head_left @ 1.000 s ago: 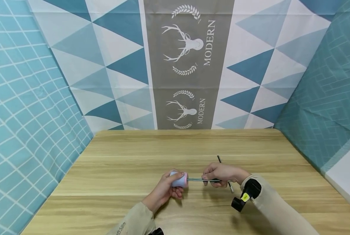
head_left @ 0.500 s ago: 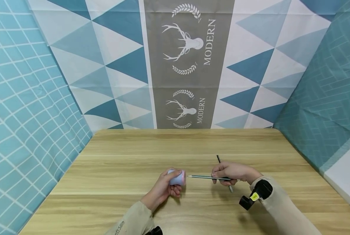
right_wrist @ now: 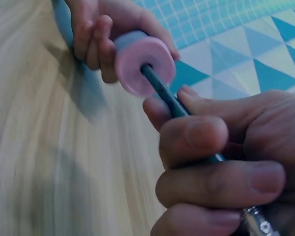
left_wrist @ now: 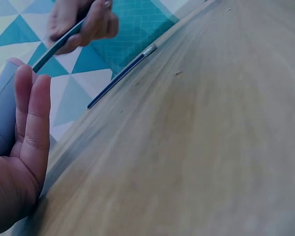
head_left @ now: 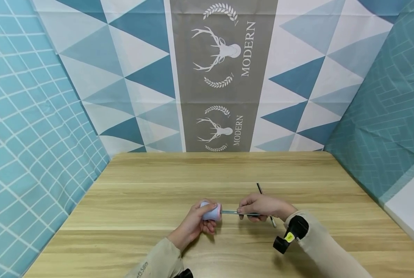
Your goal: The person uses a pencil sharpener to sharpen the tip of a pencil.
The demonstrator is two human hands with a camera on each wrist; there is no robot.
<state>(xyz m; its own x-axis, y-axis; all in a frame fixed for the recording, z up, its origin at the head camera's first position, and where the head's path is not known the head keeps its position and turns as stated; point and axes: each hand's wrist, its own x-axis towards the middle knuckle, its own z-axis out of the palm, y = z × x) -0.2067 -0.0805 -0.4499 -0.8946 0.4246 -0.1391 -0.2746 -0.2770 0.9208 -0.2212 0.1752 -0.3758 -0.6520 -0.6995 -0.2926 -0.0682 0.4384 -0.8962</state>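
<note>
Item: pencil sharpener (head_left: 212, 212), pale blue barrel with pink face, held above the counter (head_left: 151, 185) about midway between its left and right edges, toward the near edge. Left hand (head_left: 196, 222): fingers curled round the barrel. Right hand (head_left: 259, 206): fingers clenched on a dark green pencil (head_left: 239, 212), its tip entered in the hole of the pink face. Second pencil (head_left: 261, 190) lies flat on the counter beneath and behind the right hand.

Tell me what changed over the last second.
The right hand pulled the pencil out of the sharpener, rightward, then pushed it back in; its tip sits in the pink end again. The left hand kept gripping the sharpener. The second pencil stayed on the table.
</note>
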